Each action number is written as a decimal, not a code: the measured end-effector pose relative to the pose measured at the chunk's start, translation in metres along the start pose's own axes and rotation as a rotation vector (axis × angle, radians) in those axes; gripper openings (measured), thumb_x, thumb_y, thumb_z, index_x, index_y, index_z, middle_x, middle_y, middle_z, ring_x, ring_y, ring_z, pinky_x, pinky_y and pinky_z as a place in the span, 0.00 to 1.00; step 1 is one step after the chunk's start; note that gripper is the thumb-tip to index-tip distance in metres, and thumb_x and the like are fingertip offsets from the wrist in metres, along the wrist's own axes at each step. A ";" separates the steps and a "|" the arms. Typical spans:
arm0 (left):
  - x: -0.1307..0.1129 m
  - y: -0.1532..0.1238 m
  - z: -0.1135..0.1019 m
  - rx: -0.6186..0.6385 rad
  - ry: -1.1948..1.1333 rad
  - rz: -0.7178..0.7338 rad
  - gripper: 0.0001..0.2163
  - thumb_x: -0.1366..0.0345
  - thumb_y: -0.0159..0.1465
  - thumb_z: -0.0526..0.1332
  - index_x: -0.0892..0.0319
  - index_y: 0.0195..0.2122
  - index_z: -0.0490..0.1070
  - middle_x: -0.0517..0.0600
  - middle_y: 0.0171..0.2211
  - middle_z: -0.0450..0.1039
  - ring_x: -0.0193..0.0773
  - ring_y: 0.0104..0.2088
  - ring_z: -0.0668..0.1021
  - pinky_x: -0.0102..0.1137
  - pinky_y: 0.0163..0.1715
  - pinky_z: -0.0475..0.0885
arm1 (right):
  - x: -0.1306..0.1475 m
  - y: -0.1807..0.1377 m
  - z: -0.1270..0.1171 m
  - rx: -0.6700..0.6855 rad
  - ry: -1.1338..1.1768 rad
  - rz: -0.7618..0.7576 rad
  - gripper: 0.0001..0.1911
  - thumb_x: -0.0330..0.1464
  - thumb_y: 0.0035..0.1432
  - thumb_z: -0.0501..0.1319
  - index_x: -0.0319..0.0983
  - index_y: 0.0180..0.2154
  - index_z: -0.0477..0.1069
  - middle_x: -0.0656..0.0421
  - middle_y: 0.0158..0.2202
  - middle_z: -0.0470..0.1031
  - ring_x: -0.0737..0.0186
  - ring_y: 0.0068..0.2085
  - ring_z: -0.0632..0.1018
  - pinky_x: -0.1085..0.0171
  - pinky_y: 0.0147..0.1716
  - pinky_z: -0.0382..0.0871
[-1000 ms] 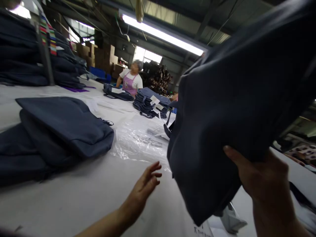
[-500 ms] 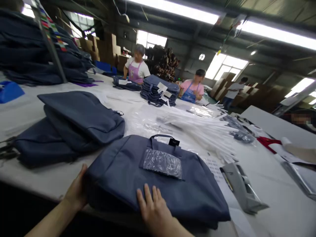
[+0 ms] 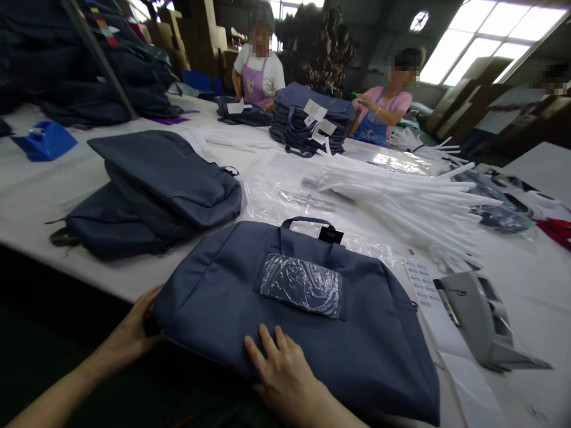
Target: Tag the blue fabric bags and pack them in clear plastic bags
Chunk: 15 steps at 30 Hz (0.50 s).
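Bag [image 3: 294, 309], navy, lies flat at the near edge of the table [image 3: 40, 190], handle pointing away, in the head view. Left hand [image 3: 129, 336] curls its fingers around the bag's left corner. Right hand [image 3: 285, 380] rests flat on it, fingers spread and released. The near side seems to overhang the edge, so a pull toward the body could drag the bag off.

Navy bag [image 3: 232, 297] at 6 o'clock: matt woven cloth, smooth. Patch [image 3: 301, 284] on its front: clear plastic film, glossy, crinkled. Table cover [image 3: 35, 190]: white, matt. Clear bags [image 3: 289, 196] at 12 o'clock: glossy plastic. Dispenser [image 3: 477, 315] at 4 o'clock: grey plastic, smooth. Holder [image 3: 44, 141] at 10 o'clock: blue plastic.
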<state>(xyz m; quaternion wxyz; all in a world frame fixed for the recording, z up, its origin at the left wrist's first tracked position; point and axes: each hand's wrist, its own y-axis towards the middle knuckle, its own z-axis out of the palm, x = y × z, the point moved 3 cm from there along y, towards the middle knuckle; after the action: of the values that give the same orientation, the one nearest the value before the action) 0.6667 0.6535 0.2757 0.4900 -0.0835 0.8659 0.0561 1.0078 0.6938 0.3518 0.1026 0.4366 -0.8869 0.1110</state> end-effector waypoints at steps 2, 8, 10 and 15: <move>-0.012 0.004 -0.001 0.013 0.032 -0.012 0.38 0.57 0.55 0.67 0.43 0.63 0.48 0.54 0.63 0.57 0.53 0.56 0.71 0.45 0.52 0.71 | -0.003 -0.001 -0.020 0.081 0.059 -0.059 0.43 0.36 0.49 0.67 0.42 0.64 0.55 0.41 0.63 0.60 0.31 0.57 0.67 0.37 0.53 0.64; -0.054 0.036 -0.010 -0.097 0.082 0.050 0.22 0.64 0.53 0.58 0.63 0.50 0.62 0.57 0.46 0.71 0.47 0.44 0.76 0.37 0.47 0.72 | -0.016 0.000 -0.034 0.265 0.196 -0.146 0.50 0.23 0.37 0.58 0.49 0.65 0.52 0.52 0.69 0.48 0.32 0.67 0.46 0.30 0.60 0.38; -0.061 0.042 -0.009 -0.066 0.084 0.088 0.16 0.66 0.53 0.55 0.62 0.43 0.66 0.54 0.40 0.73 0.43 0.39 0.77 0.33 0.42 0.72 | -0.019 0.000 -0.028 0.304 0.211 -0.152 0.52 0.22 0.34 0.56 0.50 0.64 0.53 0.54 0.69 0.46 0.32 0.67 0.44 0.29 0.59 0.36; -0.050 0.040 -0.002 -0.146 0.113 0.053 0.05 0.66 0.52 0.52 0.59 0.24 0.65 0.47 0.24 0.68 0.36 0.27 0.71 0.28 0.30 0.66 | -0.024 0.001 -0.011 0.275 0.217 -0.158 0.50 0.23 0.34 0.56 0.53 0.63 0.56 0.59 0.69 0.46 0.35 0.68 0.44 0.30 0.60 0.34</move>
<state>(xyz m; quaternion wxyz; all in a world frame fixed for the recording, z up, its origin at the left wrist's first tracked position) 0.6817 0.6972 0.3201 0.4314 -0.0991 0.8876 0.1273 1.0227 0.7159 0.3554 0.1454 0.5001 -0.8101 0.2693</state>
